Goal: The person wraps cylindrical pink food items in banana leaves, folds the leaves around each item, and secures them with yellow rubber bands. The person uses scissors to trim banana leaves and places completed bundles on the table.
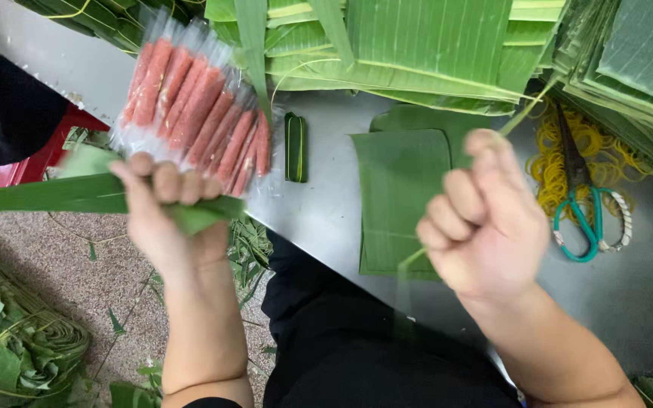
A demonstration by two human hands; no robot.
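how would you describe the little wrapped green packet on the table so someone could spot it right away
Start at the grey metal table and find the flat cut leaf sheets lying at its middle. Just left of them, beside the clear pack of pink sausages, stands the small wrapped packet. It alone is a tight dark green bundle, not a flat leaf.

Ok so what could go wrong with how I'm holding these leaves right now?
The thin leaf strip pulled taut by the right hand might snap. The left hand clutches a folded leaf bundle off the table edge; it could slip and fall to the floor. The scissors lie near the right hand.
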